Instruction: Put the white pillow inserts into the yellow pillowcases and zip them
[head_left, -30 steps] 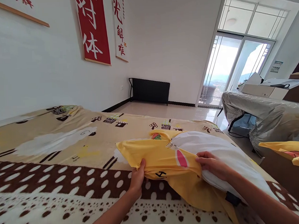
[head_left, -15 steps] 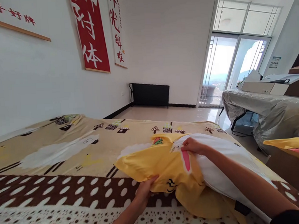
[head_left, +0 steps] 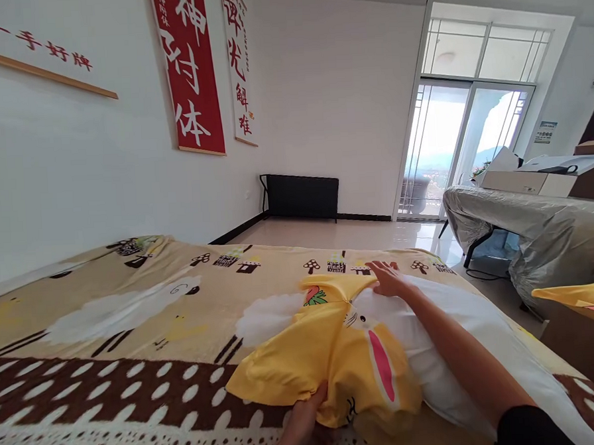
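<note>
Patterned blanket (head_left: 274, 273) | left grip (head_left: 304, 416) — pinching yellow cover (head_left: 279, 363) | right grip (head_left: 392, 282) — spread at white pillow (head_left: 465, 306) | plastic-draped table (head_left: 550, 219) beyond

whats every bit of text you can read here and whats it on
"一手好牌": left white scroll
"神附体": red scroll; smaller characters beside it unclear
"光解难": narrow white scroll; top character unclear, side text too small
Wall notice, white box label: too small
Yellow fabric: black marks, unreadable in the folds
</note>
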Action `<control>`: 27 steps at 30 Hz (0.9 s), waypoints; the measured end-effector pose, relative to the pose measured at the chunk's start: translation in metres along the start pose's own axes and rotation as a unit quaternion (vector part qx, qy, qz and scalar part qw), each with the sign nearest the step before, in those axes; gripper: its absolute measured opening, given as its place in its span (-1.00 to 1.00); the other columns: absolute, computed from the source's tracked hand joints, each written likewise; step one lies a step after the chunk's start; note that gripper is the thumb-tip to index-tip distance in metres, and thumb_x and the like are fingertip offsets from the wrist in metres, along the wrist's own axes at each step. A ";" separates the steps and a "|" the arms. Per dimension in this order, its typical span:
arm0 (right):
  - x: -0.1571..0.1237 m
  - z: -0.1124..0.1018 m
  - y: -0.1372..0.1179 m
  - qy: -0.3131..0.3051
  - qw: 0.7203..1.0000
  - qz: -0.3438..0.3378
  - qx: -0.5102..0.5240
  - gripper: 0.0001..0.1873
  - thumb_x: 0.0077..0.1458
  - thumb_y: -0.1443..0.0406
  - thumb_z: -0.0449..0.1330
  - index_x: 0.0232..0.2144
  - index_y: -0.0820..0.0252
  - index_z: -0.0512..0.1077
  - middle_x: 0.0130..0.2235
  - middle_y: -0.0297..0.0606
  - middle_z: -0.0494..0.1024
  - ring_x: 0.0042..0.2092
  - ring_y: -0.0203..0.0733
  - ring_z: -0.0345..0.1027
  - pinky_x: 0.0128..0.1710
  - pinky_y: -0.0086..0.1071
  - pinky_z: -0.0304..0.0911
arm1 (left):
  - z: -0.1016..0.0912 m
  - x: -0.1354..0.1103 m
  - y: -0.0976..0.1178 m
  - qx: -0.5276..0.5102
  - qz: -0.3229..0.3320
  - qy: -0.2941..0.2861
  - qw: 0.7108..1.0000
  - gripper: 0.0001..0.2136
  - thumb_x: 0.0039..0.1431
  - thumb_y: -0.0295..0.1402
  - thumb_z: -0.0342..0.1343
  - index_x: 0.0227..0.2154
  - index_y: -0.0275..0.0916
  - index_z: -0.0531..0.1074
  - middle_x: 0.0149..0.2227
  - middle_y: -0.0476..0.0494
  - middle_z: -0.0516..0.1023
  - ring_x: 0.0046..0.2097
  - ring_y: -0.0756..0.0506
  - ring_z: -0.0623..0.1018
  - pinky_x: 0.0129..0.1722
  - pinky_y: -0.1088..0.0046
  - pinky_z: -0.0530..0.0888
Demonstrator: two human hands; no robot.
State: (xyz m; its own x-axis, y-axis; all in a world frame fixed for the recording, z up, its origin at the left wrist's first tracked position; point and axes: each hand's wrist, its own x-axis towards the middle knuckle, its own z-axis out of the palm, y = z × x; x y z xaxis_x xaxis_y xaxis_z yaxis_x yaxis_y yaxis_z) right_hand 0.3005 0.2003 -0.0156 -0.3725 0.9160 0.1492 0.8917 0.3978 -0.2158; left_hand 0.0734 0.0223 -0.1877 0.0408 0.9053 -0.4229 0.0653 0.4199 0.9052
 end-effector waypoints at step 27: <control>-0.073 -0.088 -0.032 0.595 0.720 -0.279 -0.223 -0.88 0.00 0.47 0.05 -0.51 0.21 0.24 -0.60 -0.33 0.26 -0.48 -0.31 0.09 -0.44 -0.44 0.01 | -0.050 0.009 0.191 -0.094 0.327 0.165 0.925 -0.23 0.05 0.08 0.03 0.20 -0.33 0.02 0.17 -0.40 0.22 0.10 -0.20 0.36 -0.06 0.40 0.37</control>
State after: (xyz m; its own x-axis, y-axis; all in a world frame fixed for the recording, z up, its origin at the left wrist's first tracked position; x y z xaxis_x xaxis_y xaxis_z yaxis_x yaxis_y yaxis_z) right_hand 0.3212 0.1164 0.0654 -0.4585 -0.1790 0.8705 0.7808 0.3866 0.4908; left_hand 0.0366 0.1136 -0.0169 -0.2994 0.9267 0.2270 -0.0413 -0.2503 0.9673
